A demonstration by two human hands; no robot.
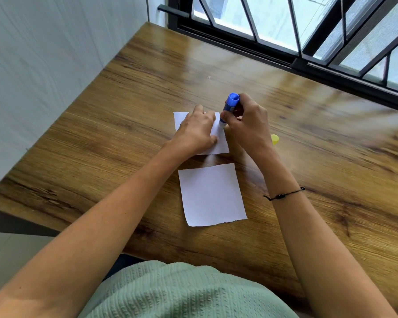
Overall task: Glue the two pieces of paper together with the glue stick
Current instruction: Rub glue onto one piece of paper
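Observation:
Two white paper pieces lie on the wooden table [129,125]. My left hand [194,131] presses flat on the far paper [221,143], fingers spread over most of it. My right hand [246,125] grips the blue glue stick [230,105], which stands tilted with its white tip down on that paper's right edge. The near paper [211,195] lies bare and untouched just below, closer to me.
A yellow cap [275,139] sits on the table right of my right hand, partly hidden by my wrist. A barred window runs along the table's far right edge. A white wall stands at the left. The table's front edge is near my body.

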